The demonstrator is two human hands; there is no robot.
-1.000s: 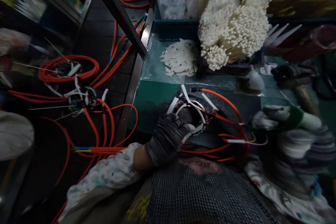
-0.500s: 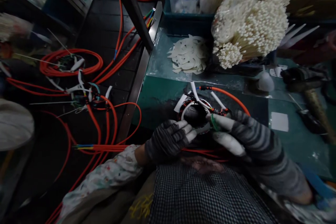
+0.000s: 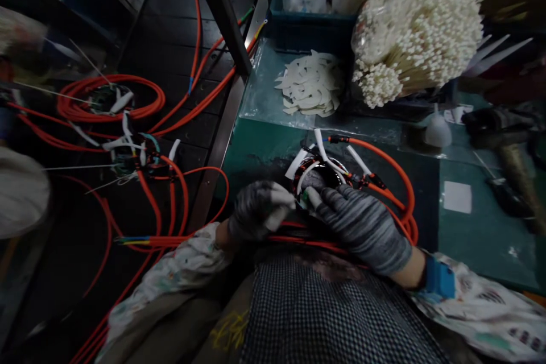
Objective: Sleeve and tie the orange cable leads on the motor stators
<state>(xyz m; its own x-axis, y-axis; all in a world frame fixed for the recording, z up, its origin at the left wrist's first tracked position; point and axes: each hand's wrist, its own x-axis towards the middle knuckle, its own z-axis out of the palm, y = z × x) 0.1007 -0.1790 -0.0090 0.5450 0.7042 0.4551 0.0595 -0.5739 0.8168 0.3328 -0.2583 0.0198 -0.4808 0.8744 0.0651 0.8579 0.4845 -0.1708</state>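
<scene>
A round wound coil, a motor stator [image 3: 321, 173] with white insulation strips sticking out, lies at the near edge of the green bench [image 3: 264, 151]. An orange cable [image 3: 390, 168] runs out of it to the right and loops back. My left hand [image 3: 258, 210], in a grey glove, grips the coil's near left rim. My right hand [image 3: 360, 224], also gloved, lies over the coil's near right side, fingertips pressed on the winding by a small green piece [image 3: 305, 196]. Both hands nearly touch each other.
A heap of white paper strips [image 3: 311, 90] and a large bag of white cable ties [image 3: 420, 40] lie at the bench's back. A hammer [image 3: 503, 136] rests far right. On the dark floor to the left lie more orange cables and coils [image 3: 128, 148].
My right hand came in from the far right and settled over the coil beside my left hand. My left hand slid slightly left along the rim. The view shifted a little.
</scene>
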